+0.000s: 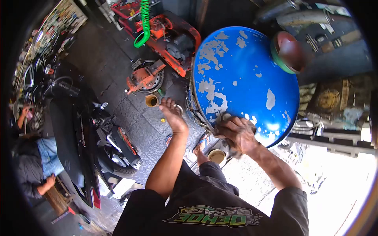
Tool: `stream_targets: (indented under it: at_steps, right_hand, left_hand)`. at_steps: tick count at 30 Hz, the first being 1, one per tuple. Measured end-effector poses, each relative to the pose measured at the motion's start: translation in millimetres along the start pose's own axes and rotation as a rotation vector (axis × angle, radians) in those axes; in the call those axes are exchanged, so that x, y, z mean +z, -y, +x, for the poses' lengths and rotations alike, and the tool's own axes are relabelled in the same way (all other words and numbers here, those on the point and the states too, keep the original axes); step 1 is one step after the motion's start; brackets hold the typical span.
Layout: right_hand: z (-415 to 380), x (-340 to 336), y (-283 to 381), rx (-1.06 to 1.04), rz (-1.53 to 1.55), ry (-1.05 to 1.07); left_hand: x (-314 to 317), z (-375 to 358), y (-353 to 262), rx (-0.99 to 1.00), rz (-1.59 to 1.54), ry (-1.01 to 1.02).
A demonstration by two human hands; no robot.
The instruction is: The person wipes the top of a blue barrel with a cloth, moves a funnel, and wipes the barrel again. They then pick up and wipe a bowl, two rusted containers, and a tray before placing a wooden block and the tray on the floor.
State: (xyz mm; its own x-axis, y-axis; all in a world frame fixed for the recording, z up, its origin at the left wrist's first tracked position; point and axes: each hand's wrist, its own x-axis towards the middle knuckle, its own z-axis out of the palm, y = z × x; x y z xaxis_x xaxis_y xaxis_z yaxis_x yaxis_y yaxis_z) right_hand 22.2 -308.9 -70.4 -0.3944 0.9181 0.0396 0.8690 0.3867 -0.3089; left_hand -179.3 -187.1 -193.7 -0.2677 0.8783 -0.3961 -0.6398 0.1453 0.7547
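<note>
My left hand (pixel 173 116) is raised above the floor to the left of the blue drum, palm and fingers spread, with nothing in it. On the near edge of the blue drum top (pixel 246 84), with its patches of worn paint, rests my right hand (pixel 239 133). Its fingers are curled round a dark grey bundle that looks like a rag (pixel 235 152), partly hidden beneath the palm. A red and green bowl (pixel 289 53) sits at the drum's far right edge.
A motorcycle (pixel 75 129) stands at the left, beside a seated person (pixel 33 169). Beyond my left hand are a wheel part (pixel 145 76), a red lift (pixel 165 43) and a brown cup (pixel 152 100). A round container (pixel 217 157) is near my foot.
</note>
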Motion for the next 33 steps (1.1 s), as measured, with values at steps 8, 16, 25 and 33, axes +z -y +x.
stream_targets:
  at_steps: [8, 16, 25, 33]
  right_hand:
    - [-181, -129, -58, 0.903, -0.367, 0.645]
    - [-25, -84, 9, 0.484, -0.126, -0.437]
    - [-1, 32, 78, 0.621, 0.118, -0.402]
    - [-119, 10, 6, 0.92, -0.045, -0.367]
  left_hand:
    - [-168, 48, -50, -0.103, 0.252, -0.289]
    - [-219, 30, -89, -0.093, 0.495, -0.393]
    - [-126, 37, -20, 0.204, 0.709, 0.288]
    - [88, -43, -25, 0.663, 0.788, 0.816]
